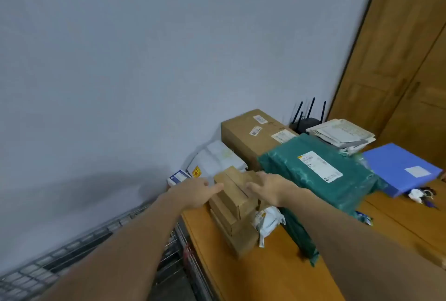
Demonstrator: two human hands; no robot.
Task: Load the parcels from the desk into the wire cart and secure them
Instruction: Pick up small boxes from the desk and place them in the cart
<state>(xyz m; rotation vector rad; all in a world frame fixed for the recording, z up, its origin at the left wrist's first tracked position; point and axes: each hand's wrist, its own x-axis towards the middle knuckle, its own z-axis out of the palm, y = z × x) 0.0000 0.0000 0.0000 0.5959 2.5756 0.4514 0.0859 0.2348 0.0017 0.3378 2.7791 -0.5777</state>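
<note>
Both hands bracket the stack of small cardboard boxes (235,206) at the worktop (270,274) edge: left hand (195,192) and right hand (270,190) rest fingers extended, grip not yet clenched. Squeezing evenly low down should keep the stack together toward the wire cart (72,257).

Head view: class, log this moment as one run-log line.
left hand: touching small cardboard boxes | right hand: on same stack | stack: on desk | wire cart: left of desk

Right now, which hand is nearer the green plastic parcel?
Right. The right hand rests on the stacked cardboard boxes just beside the green plastic parcel; the left hand sits at the stack's far side, away from it.
</note>
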